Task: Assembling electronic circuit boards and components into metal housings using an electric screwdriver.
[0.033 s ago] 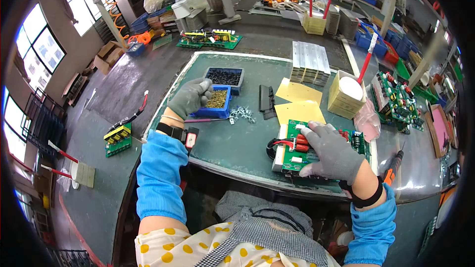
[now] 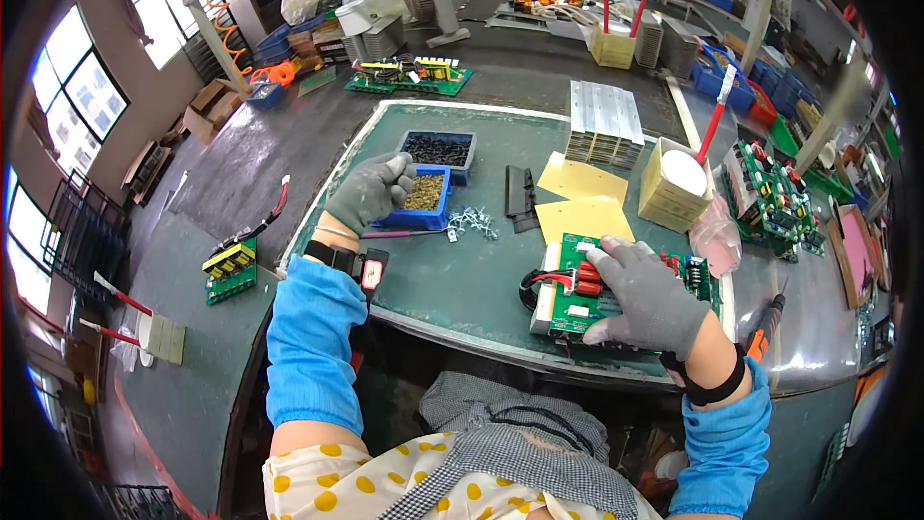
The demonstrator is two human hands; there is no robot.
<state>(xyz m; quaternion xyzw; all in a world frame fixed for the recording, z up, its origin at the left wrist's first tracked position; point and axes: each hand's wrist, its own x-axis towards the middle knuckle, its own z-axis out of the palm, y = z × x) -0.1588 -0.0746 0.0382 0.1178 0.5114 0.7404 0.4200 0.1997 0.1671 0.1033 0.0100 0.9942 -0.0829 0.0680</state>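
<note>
My left hand (image 2: pixel 371 195), in a grey glove, is closed with its fingertips pinched beside a blue tray (image 2: pixel 446 202) of small brass-coloured screws. Whatever lies between those fingertips, if anything, is too small to make out. My right hand (image 2: pixel 654 299), gloved too, lies across a green circuit board (image 2: pixel 577 321), thumb at the near edge and fingers toward the far one. Red components and red and black wires show at the board's left, along with a pale metal heat sink (image 2: pixel 543 308). A screwdriver with a purplish handle (image 2: pixel 404 233) rests below the screw tray.
Behind the screw tray sits a grey-blue tray (image 2: pixel 464 149) of black parts. Loose silvery pieces (image 2: pixel 474 223), a black strip (image 2: pixel 521 197), yellow sheets (image 2: pixel 582 217), stacked metal plates (image 2: pixel 604 122) and a box with a white pot (image 2: pixel 682 173) surround the work. An orange-handled tool (image 2: pixel 767 329) lies right.
</note>
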